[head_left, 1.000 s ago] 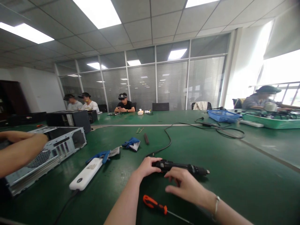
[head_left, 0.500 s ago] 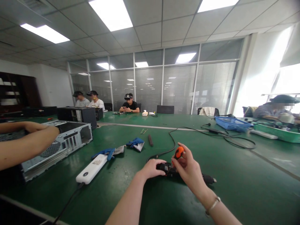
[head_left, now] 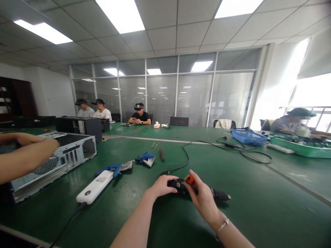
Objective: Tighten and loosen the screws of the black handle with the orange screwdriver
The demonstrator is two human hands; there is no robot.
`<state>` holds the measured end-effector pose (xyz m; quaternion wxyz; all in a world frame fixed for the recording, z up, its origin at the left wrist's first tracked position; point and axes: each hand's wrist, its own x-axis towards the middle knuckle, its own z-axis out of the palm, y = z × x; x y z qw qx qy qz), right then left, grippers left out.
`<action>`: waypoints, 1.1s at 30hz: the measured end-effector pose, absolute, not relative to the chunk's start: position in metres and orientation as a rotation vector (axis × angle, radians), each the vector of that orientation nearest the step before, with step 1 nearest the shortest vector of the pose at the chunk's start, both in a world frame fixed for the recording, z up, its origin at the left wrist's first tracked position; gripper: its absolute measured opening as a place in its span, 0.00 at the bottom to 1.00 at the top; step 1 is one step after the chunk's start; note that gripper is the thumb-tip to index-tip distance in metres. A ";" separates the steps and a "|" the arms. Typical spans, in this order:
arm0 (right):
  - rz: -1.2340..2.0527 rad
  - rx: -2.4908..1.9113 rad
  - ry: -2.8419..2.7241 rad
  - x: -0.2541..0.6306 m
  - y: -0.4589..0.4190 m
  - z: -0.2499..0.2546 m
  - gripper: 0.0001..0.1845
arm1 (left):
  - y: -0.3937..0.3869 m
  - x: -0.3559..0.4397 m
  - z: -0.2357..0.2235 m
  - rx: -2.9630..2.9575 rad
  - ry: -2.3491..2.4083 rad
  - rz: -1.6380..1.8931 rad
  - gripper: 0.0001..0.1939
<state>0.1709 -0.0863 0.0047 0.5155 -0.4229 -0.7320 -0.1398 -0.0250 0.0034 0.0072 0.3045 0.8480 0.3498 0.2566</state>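
Note:
A black corded power tool [head_left: 219, 195], drill-like with a metal tip at its right end, lies on its side on the green table before me. My left hand [head_left: 162, 186] is closed around its left part, thumb on top. In my right hand [head_left: 203, 196] is a screwdriver with an orange and black handle [head_left: 190, 179], pinched between thumb and fingers. The handle leans over the middle of the tool's body. My right hand hides part of the body, and the screwdriver's tip cannot be made out.
A white power strip [head_left: 95, 187] and blue-grey gloves [head_left: 146, 158] lie to the left, with a dark bar [head_left: 162, 154] beyond. Another person's arms [head_left: 28, 155] reach over an open computer case [head_left: 77, 151]. Back right are a blue basket [head_left: 249, 137], a green basket [head_left: 300, 147] and a looping cable [head_left: 187, 155].
My right hand and the screwdriver have come lower, closer to the tool's body, and the handle leans more. My left hand stays on the tool. The whole view has shifted slightly.

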 end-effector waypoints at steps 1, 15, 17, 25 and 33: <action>-0.346 -1.017 -1.774 0.170 -0.086 0.005 0.23 | 0.004 -0.025 0.007 2.246 0.924 0.679 0.31; -0.283 -0.982 -1.908 0.161 -0.101 0.034 0.24 | -0.002 -0.025 0.014 2.294 0.918 0.682 0.30; -0.253 -0.969 -1.921 0.160 -0.101 0.034 0.26 | -0.002 -0.024 0.015 2.294 0.928 0.666 0.30; -0.368 -0.953 -1.888 0.158 -0.100 0.029 0.27 | -0.008 -0.025 0.023 2.293 0.944 0.626 0.29; -0.320 -0.901 -1.918 0.154 -0.102 0.026 0.29 | -0.007 -0.025 0.022 2.315 0.896 0.638 0.29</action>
